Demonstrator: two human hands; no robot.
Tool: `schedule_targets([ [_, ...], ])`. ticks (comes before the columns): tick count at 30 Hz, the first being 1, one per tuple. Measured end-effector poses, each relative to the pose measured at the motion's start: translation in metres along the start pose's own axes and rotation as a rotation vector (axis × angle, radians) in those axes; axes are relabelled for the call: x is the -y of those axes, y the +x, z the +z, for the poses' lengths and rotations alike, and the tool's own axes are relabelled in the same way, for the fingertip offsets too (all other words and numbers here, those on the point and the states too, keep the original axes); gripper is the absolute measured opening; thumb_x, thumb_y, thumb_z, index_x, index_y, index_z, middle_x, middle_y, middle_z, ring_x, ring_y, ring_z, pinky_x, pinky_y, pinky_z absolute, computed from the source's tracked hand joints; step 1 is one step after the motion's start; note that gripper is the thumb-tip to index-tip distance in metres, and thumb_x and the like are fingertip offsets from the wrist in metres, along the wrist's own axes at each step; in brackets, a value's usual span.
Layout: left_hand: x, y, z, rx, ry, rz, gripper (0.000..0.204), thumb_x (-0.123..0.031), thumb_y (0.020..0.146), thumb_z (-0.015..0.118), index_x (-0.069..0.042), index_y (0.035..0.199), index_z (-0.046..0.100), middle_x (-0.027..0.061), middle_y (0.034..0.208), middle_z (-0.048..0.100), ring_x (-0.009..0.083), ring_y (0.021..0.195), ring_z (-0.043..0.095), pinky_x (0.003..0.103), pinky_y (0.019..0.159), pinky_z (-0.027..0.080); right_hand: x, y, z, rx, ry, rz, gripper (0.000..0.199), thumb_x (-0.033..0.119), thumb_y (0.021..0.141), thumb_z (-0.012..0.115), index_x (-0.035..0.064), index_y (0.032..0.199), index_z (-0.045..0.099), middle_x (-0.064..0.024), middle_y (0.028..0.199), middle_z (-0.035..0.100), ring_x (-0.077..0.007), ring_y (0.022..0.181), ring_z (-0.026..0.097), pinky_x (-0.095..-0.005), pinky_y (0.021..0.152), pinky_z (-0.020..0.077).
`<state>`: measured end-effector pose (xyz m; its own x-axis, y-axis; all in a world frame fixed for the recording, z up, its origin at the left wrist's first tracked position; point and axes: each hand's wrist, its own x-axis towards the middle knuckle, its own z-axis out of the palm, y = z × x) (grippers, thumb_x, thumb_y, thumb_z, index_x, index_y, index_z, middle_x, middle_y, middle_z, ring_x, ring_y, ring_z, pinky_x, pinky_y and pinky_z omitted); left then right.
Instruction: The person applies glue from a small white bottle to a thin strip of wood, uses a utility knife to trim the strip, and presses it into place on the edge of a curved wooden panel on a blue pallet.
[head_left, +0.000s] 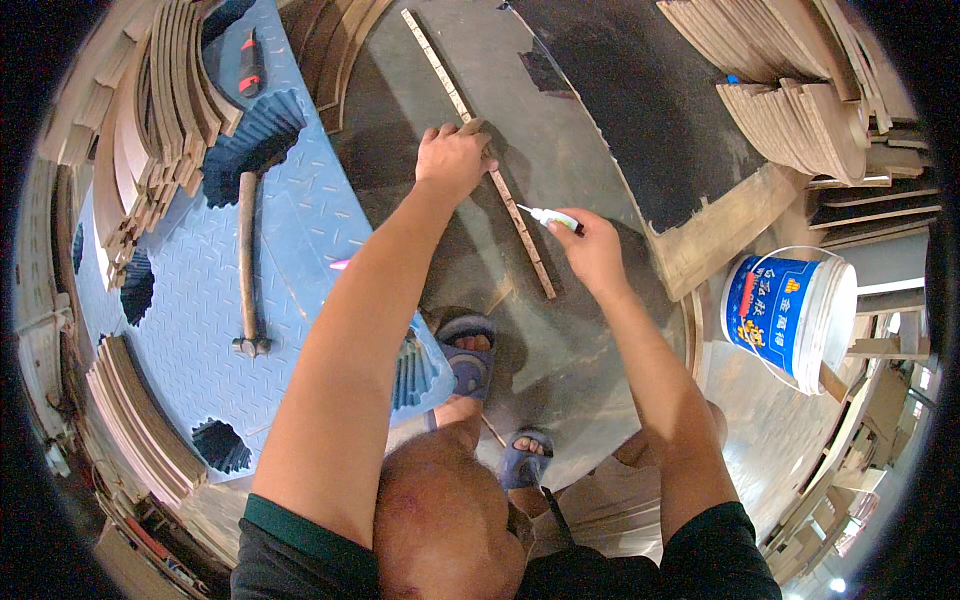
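**A:** so the long thin wooden strip [478, 140] is laid flat on the grey floor, and its long axis runs diagonally, from far-left down to near-right, ending just ahead of the blue sandals [470, 352]. Both hands are right on it.

**B:** which one's closer though?

**A:** the left hand [452, 157] is pressed down on the strip about midway, fingers curled over it, so the strip is pinned there. The right hand [591, 250] is closed around a small white glue bottle [549, 216], nozzle pointed left toward the strip and held just beside its near half, not quite touching as far as can be told.

**B:** and around that?

**A:** a hammer [248, 270] is lying on the blue panel [300, 230] to the left, curved wood pieces [160, 110] are stacked past it, and a blue-and-white bucket [790, 310] is parked well off to the right.
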<state>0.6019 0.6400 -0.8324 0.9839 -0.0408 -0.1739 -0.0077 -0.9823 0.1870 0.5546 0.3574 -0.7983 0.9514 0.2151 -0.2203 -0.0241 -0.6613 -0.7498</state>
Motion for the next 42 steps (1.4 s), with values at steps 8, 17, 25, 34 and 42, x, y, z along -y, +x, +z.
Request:
schedule_targets([
  [8, -0.005, -0.005, 0.006, -0.081, -0.11, -0.076, 0.074, -0.057, 0.099, 0.075, -0.025, 0.164, 0.058, -0.0028, 0.179, 0.045, 0.033, 0.156, 0.053, 0.053, 0.128, 0.044, 0.021, 0.007, -0.007, -0.045, -0.316, -0.303, 0.023, 0.019, 0.099, 0.079, 0.0066, 0.119, 0.082, -0.0165, 0.112, 0.079, -0.0407, 0.104, 0.074, -0.0488, 0.092, 0.0595],
  [17, 0.006, -0.004, 0.021, -0.108, -0.082, -0.098, 0.085, -0.057, 0.098, 0.077, -0.023, 0.17, 0.048, 0.0018, 0.182, 0.039, 0.038, 0.159, 0.049, 0.051, 0.127, 0.048, 0.038, 0.025, 0.001, 0.047, -0.531, -0.504, 0.017, 0.017, 0.1, 0.075, 0.0025, 0.109, 0.079, -0.0159, 0.112, 0.073, -0.0387, 0.11, 0.07, -0.0495, 0.096, 0.0592],
  [25, -0.002, -0.005, 0.008, -0.012, -0.121, -0.129, 0.08, -0.048, 0.102, 0.077, -0.022, 0.171, 0.047, 0.0016, 0.184, 0.035, 0.0351, 0.163, 0.043, 0.049, 0.129, 0.047, 0.039, 0.031, 0.003, 0.097, -0.537, -0.529, 0.015, 0.014, 0.101, 0.072, 0.0007, 0.105, 0.077, -0.0168, 0.112, 0.071, -0.0393, 0.112, 0.069, -0.051, 0.097, 0.0594],
  [34, 0.003, -0.003, 0.015, -0.028, -0.1, -0.113, 0.077, -0.05, 0.103, 0.075, -0.022, 0.17, 0.048, 0.0028, 0.185, 0.032, 0.0374, 0.162, 0.045, 0.052, 0.124, 0.053, 0.043, 0.029, 0.0, 0.116, -0.555, -0.519, 0.015, 0.014, 0.101, 0.07, 0.0008, 0.103, 0.077, -0.017, 0.111, 0.072, -0.0385, 0.112, 0.069, -0.0506, 0.096, 0.06],
  [42, 0.004, -0.001, 0.018, -0.023, -0.115, -0.114, 0.078, -0.048, 0.102, 0.076, -0.021, 0.17, 0.048, 0.0024, 0.184, 0.033, 0.0369, 0.162, 0.045, 0.053, 0.123, 0.054, 0.046, 0.027, 0.0, 0.132, -0.574, -0.497, 0.015, 0.014, 0.101, 0.07, 0.0005, 0.103, 0.077, -0.0171, 0.112, 0.073, -0.038, 0.112, 0.069, -0.0498, 0.097, 0.0606],
])
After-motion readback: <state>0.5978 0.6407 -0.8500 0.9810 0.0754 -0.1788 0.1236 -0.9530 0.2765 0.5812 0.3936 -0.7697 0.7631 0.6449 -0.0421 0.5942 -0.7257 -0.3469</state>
